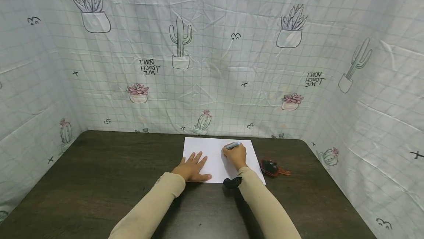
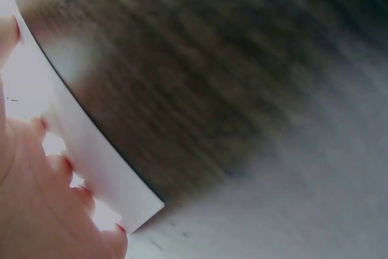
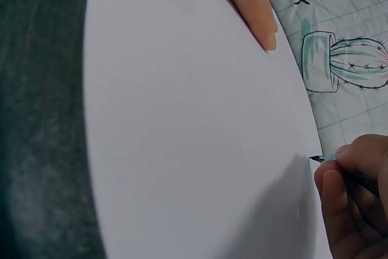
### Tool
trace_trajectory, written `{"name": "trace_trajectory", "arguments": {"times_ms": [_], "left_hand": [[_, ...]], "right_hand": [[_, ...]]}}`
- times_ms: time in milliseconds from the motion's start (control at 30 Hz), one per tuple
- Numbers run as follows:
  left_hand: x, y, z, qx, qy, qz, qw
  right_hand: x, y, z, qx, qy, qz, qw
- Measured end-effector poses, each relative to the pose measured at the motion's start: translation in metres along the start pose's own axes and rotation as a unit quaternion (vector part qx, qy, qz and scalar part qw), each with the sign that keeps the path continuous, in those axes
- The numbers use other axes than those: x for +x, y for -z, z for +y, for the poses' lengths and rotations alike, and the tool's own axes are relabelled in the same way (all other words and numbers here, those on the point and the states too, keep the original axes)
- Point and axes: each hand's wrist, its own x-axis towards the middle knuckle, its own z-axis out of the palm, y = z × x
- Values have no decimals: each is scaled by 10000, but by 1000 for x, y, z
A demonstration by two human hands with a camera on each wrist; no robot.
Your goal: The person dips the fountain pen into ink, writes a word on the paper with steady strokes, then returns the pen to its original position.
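Observation:
A white sheet of paper (image 1: 215, 169) lies on the dark table. My left hand (image 1: 193, 168) rests palm down on its left part, fingers straight and spread. At the upper right of the sheet, my right hand (image 1: 236, 157) pinches a light blue pen (image 1: 233, 145) between thumb and fingers. From the right wrist, the dark pen tip (image 3: 315, 159) shows at the paper's surface; firm contact is hard to judge. Faint marks lie on the paper near the pen. The left wrist view shows the left hand (image 2: 48, 192) over the paper's edge.
Right of the sheet lies a red-orange object (image 1: 273, 168) with a dark rounded part; its kind is unclear. The dark wooden table (image 1: 109, 180) meets a cactus-printed curtain (image 1: 215, 95) at the back and sides. A black device (image 1: 232, 183) sits at my right wrist.

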Motion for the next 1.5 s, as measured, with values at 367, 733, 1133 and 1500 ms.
{"name": "trace_trajectory", "arguments": {"times_ms": [367, 733, 1133, 1500], "left_hand": [[0, -2, -1, -3, -11, 60, 10000], [14, -13, -11, -50, -50, 62, 10000], [24, -19, -17, 44, -3, -3, 10000], [36, -30, -24, 100, 2, -58, 9999]], "right_hand": [[-11, 6, -2, 0, 55, -146, 9999], [-26, 12, -4, -93, 323, -252, 9991], [-43, 14, -5, 110, 656, -424, 9969], [-54, 17, -9, 83, 762, -581, 9954]]}}
